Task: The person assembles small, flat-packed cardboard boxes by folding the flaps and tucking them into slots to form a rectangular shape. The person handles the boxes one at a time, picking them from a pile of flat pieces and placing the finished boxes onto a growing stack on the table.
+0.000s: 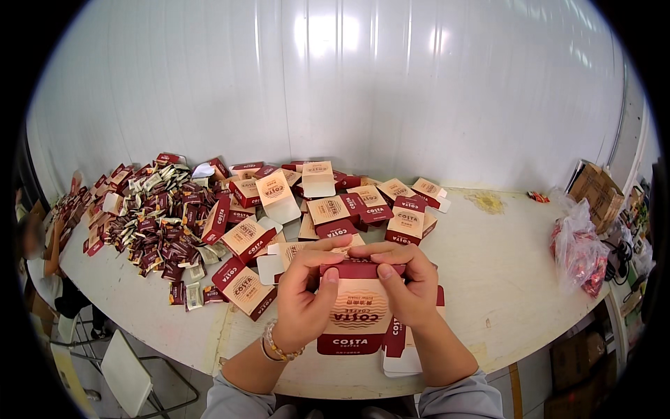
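Both hands are on a beige and dark red small carton in front of me. My left hand wraps its left upper corner, thumb on the front face and fingers along the top edge. On the opposite corner, my right hand grips the same way, its thumb also pressed on the front. The fingertips nearly meet over the carton's top, so the flap there is partly hidden. Beneath my right wrist lies another carton with white flaps out, partly covered. More cartons lie loosely just beyond my hands.
At the left is a heap of small wrapped packets with cartons around it. A clear plastic bag with red contents and a brown cardboard box are on the right. Below the table's left edge stands a folding chair; a person sits farther left.
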A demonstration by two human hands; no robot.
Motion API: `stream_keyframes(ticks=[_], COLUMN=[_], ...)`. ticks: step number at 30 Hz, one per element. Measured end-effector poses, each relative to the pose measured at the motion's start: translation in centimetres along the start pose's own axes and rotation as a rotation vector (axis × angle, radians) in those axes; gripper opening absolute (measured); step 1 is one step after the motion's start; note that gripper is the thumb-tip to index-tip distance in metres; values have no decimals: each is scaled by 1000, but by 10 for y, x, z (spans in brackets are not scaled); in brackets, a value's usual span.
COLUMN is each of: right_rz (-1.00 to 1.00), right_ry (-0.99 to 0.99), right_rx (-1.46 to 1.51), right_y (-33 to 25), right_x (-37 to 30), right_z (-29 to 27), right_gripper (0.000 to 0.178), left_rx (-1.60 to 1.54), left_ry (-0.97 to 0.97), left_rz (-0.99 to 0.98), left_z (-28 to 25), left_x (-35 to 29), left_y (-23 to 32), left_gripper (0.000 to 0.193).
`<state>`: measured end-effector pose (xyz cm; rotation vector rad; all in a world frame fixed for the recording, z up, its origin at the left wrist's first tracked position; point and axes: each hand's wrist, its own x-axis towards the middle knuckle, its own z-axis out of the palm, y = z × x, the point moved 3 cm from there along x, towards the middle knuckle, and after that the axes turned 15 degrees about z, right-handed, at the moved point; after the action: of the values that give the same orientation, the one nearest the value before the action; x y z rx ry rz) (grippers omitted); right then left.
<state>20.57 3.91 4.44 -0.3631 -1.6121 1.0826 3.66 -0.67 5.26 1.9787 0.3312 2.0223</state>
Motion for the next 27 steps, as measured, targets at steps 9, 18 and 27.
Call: stream_keyframes(ticks=[9,18,27], right_rz=[-36,-12,-312], right_ry=[25,42,-110], right_rx=[-60,13,-160], right_y=[-2,-6,-6], right_x=[-1,-1,8], right_z=[0,2,-1], right_gripper=[6,29,27], left_rx=[-22,102,3], left_ry=[-27,-81,163], left_rz=[41,129,-50], left_z=[-2,-6,-5], left_x=[-3,-4,-7], left_y=[-4,-5,-9], left_gripper=[16,12,12])
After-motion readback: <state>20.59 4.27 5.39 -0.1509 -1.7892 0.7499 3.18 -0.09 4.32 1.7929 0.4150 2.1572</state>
